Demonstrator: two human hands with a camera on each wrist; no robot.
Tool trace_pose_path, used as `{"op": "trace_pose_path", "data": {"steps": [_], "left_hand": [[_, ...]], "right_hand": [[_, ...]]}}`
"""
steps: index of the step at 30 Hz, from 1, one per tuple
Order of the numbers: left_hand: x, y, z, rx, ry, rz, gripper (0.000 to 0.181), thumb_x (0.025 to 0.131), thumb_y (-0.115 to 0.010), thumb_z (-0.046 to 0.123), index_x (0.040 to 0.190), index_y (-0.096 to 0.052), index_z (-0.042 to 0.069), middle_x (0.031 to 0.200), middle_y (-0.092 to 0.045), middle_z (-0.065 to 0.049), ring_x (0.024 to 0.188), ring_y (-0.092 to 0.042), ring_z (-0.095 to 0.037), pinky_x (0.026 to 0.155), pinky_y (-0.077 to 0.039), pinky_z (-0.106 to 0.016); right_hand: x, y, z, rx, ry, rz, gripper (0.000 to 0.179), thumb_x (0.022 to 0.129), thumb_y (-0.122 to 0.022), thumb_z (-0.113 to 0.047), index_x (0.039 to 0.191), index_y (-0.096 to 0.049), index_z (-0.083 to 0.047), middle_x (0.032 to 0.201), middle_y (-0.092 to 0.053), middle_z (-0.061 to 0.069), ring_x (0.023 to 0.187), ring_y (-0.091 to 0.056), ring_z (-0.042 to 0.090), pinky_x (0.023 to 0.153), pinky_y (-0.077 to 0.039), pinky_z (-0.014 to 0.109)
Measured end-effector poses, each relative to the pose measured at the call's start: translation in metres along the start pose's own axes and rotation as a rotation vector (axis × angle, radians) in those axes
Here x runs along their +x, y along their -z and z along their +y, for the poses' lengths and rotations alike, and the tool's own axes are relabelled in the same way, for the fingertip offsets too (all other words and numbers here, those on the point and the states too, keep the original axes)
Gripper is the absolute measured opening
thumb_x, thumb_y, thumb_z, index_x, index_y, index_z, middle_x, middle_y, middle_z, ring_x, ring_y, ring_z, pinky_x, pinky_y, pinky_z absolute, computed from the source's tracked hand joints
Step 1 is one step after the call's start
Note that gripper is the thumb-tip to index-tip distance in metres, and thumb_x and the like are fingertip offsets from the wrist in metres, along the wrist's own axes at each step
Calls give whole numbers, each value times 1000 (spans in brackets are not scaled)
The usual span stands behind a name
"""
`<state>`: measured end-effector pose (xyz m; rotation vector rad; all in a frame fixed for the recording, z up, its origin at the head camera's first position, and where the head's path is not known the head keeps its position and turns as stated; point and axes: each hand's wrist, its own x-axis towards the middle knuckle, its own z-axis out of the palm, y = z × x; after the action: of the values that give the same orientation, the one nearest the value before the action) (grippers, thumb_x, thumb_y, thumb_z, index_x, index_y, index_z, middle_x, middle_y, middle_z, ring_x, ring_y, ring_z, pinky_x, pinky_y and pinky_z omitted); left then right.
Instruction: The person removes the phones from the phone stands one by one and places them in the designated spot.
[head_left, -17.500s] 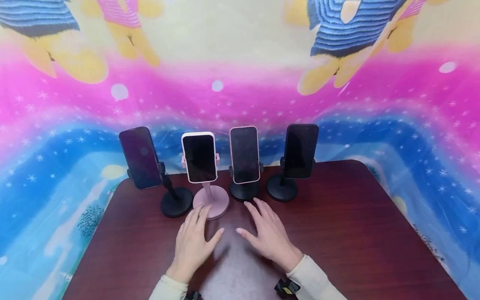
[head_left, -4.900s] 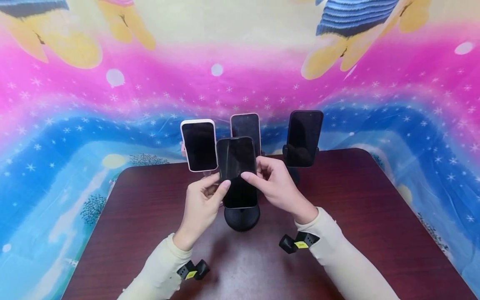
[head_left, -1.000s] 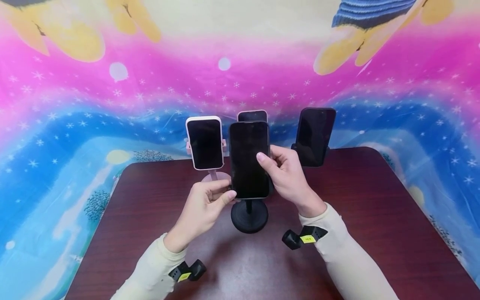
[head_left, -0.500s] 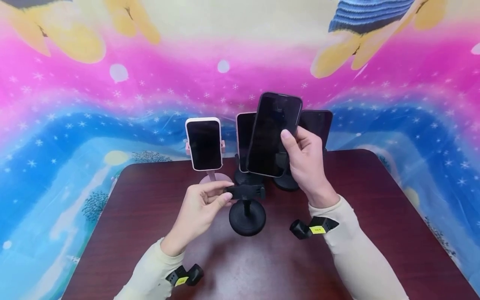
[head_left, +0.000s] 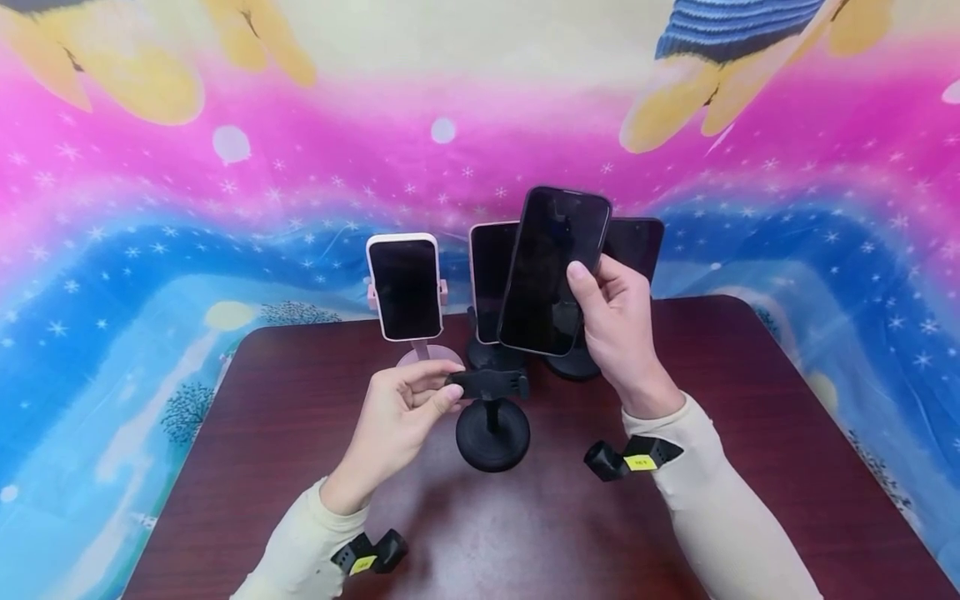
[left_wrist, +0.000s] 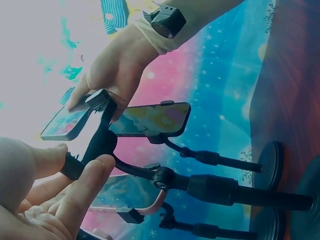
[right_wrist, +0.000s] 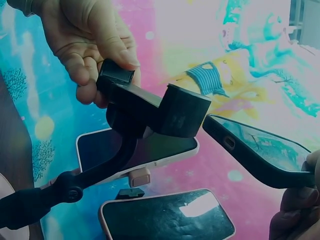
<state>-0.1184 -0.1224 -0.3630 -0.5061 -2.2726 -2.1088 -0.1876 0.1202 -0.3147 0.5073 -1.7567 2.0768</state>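
My left hand (head_left: 397,421) pinches the left end of the clamp on a black phone stand (head_left: 491,435), which stands on the table with no phone in its clamp. In the left wrist view the thumb and fingers grip one clamp arm (left_wrist: 74,166). My right hand (head_left: 622,329) holds a black phone (head_left: 555,271) by its right edge, thumb on the screen side, raised behind and above the clamp. The right wrist view shows a gap between the phone's lower end (right_wrist: 250,155) and the clamp (right_wrist: 185,112).
Behind stand a white-cased phone (head_left: 407,287) on a pink stand (head_left: 431,357), a pink-edged phone (head_left: 487,283) and a dark phone (head_left: 637,246) on black stands. The dark red table (head_left: 300,400) backs onto a patterned cloth (head_left: 360,150).
The black phone has come out of the front stand's clamp in my right hand, moving up and right. My left hand keeps hold of the clamp. Over the last half second little moves.
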Motion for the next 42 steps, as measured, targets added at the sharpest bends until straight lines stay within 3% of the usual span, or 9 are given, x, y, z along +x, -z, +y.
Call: {"op": "trace_pose_path", "data": {"steps": [10,18,23,28,36,42], "left_hand": [[0,-1,-1,-12,-3,10,26,92,-66,-7,118,-65,-13,101,-70,-34,80,-76,-6,81,-63,-30],[0,-2,-1,-18,-10,9,26,93,-67,-6,118,-64,-13,101,-70,-35,81,-76,-7,82,-63,-38],[0,-3,-1,-22,-7,14,25,93,-67,-4,117,-65,-12,100,-70,-34,80,-76,-6,80,-63,-30],[-1,-4,-2,-25,-5,33,26,93,-68,-2,117,-65,-11,99,-70,-34,79,-76,-6,81,-63,-26],[-2,-5,-4,-43,-16,46,29,93,-68,-2,120,-64,-11,102,-70,-34,82,-76,-7,82,-63,-29],[-3,-6,-5,-40,-43,31,32,94,-66,-3,125,-62,-11,104,-69,-34,81,-76,-8,75,-64,-32]], "right_hand": [[-3,2,3,-18,-19,-12,20,102,-55,-5,105,-75,-9,92,-79,-6,80,-73,5,73,-60,22],[-4,4,3,-51,-9,-21,19,101,-57,-5,100,-75,-9,86,-77,-6,78,-70,6,71,-58,21],[-5,6,2,-99,2,-26,18,101,-58,-7,100,-76,-5,82,-75,-8,76,-64,7,68,-51,22],[-6,10,-1,-108,6,-47,19,101,-58,-6,104,-76,-5,88,-77,-7,80,-68,8,68,-54,21],[-8,15,-5,-115,4,-62,20,101,-58,-5,101,-77,-11,83,-76,-6,77,-72,8,69,-59,21],[-11,19,-7,-149,35,-54,18,99,-59,-2,93,-76,-8,73,-72,-7,69,-64,7,61,-51,20]]}}
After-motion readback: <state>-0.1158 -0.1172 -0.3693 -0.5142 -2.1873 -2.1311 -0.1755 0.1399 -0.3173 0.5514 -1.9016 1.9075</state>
